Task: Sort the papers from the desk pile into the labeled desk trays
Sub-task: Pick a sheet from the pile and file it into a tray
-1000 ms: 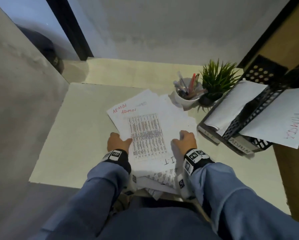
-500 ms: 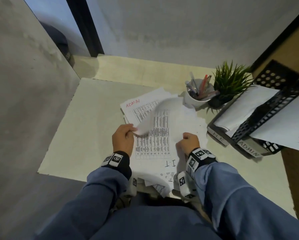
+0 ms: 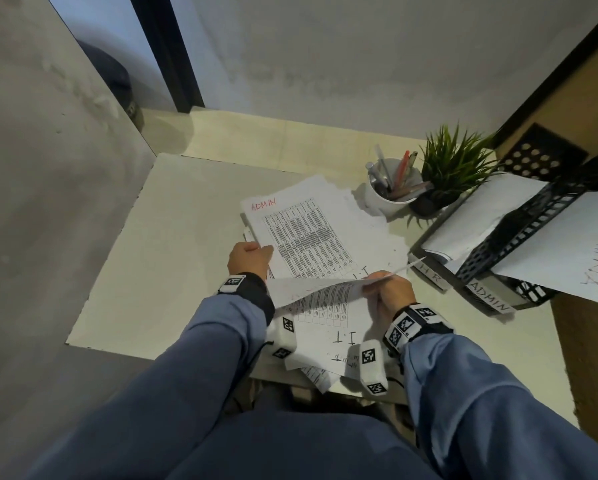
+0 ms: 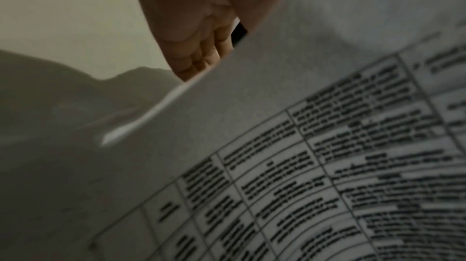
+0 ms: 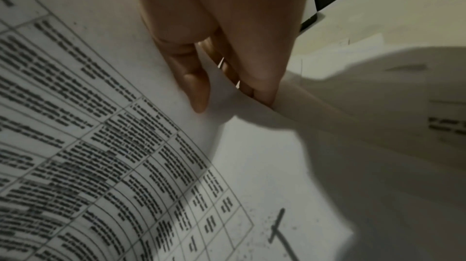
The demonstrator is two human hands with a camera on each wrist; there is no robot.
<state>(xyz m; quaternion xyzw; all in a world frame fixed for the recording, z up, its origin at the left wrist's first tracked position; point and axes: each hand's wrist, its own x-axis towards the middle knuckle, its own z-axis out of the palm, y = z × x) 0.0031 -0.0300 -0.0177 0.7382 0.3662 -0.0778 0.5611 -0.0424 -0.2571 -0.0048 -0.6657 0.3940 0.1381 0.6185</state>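
Note:
The paper pile lies mid-desk, its exposed top sheet marked ADMIN in red. My right hand pinches the far edge of a printed sheet marked I.T, which is folded back toward me and lifted off the pile. In the right wrist view the thumb lies on that sheet and the fingers sit behind it. My left hand is at the pile's left edge, fingers curled round the ADMIN sheet's edge. The black stacked trays stand at the right, labelled H R and ADMIN.
A white pen cup and a small green plant stand behind the pile, beside the trays. A sheet marked ADMIN hangs out of the upper tray. Grey walls close in on the left and back. Bare desk lies left of the pile.
The top I.T sheet, flat a second ago, was lifted by my left hand and is now folded toward me in my right hand. The ADMIN sheet beneath is uncovered.

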